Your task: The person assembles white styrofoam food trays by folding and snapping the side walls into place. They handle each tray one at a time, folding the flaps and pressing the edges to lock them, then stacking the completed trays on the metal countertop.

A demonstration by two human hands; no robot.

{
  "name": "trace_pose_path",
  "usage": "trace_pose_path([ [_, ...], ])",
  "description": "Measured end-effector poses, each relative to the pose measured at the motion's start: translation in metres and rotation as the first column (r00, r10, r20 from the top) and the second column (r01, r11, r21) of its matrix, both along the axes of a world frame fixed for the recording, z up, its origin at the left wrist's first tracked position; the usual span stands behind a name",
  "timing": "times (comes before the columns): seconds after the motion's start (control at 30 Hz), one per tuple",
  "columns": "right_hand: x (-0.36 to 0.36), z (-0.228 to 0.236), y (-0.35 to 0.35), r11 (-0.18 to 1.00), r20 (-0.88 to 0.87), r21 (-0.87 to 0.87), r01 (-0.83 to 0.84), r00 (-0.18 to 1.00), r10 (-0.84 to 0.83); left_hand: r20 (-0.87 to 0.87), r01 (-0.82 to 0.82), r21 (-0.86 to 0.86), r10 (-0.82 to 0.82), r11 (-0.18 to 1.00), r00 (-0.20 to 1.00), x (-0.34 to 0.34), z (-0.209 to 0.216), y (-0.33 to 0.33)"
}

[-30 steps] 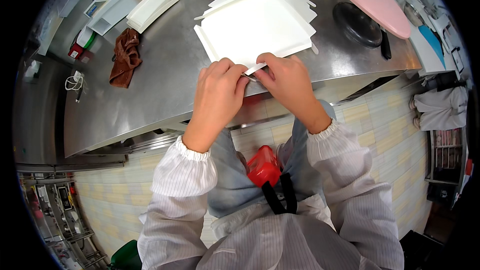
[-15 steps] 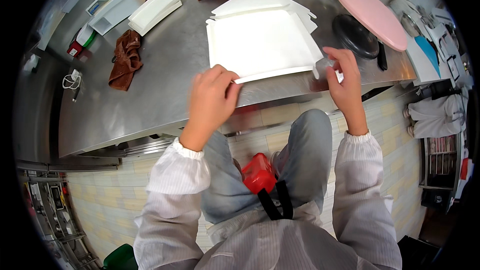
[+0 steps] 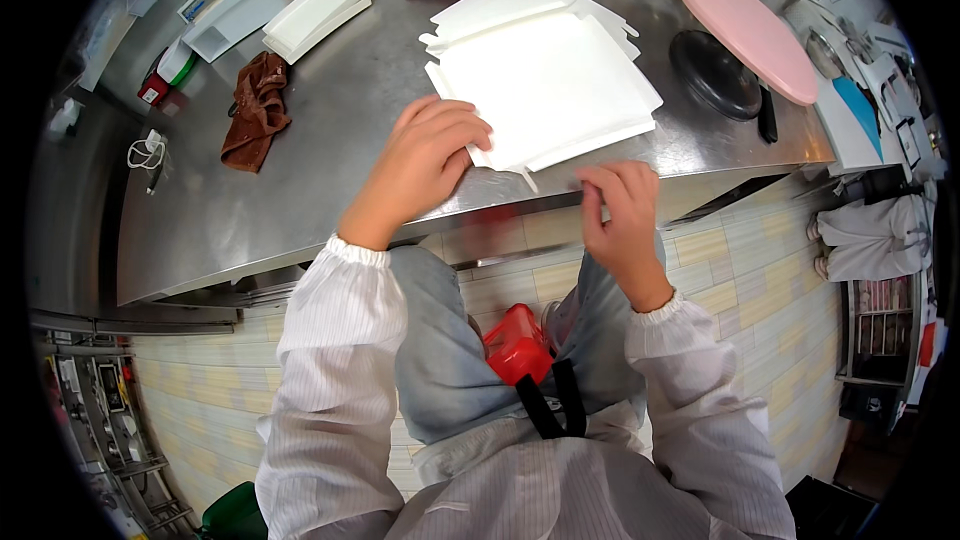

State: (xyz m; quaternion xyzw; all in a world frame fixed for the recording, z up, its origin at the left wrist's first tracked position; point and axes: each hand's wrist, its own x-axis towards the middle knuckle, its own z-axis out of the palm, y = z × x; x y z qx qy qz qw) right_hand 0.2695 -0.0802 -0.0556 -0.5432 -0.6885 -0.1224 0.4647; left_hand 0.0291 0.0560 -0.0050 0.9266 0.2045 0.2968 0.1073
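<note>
A white cardboard box (image 3: 545, 80), partly folded from a flat sheet, lies on the steel table with its lid flap at the far side. My left hand (image 3: 425, 150) is closed on its near left corner, fingers bent over the left wall. At the near edge a small tab sticks out toward me. Just off that edge, to the right of the tab, hovers my right hand (image 3: 625, 215). Its fingers are curled, with thumb and index tips close together; I see nothing between them, and it is apart from the box.
Brown cloths (image 3: 258, 112) lie left and at the back. White trays (image 3: 318, 15) and a white bin (image 3: 235, 15) stand far left. To the right are a black-handled pan or lid (image 3: 715, 75) and a pink round board (image 3: 745, 35). The steel table's (image 3: 330, 210) front edge runs below my hands.
The box's near left wall has opened outward at the corner, and the box has turned slightly. My right hand has moved left and nearer to me, its fingers curling in. My left hand has shifted onto the left wall.
</note>
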Motion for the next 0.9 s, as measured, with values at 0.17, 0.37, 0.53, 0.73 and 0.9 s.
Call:
trace_pose_path([
  [0.17,-0.016,0.012,0.014,0.998,-0.17,-0.049,-0.028,0.985,0.019,0.088,0.018,-0.023,-0.016,1.0,0.996,0.024,0.001,-0.015],
  [0.37,-0.008,0.023,0.019,0.983,-0.228,-0.164,-0.078,0.973,0.039,0.164,0.127,-0.076,-0.113,0.989,0.98,0.036,-0.001,-0.02],
  [0.53,-0.003,0.025,0.023,0.942,-0.143,-0.275,-0.191,0.977,0.156,0.11,0.1,-0.051,-0.094,0.994,0.99,0.043,-0.006,-0.023],
  [0.73,0.011,0.046,0.026,0.886,-0.071,-0.392,-0.248,0.968,0.239,0.125,0.042,0.029,-0.046,0.999,0.991,0.043,-0.008,-0.021],
  [0.9,0.024,0.044,0.033,0.911,0.093,-0.382,-0.159,0.974,0.209,0.128,0.057,0.013,-0.058,0.998,0.99,0.044,-0.005,-0.025],
])
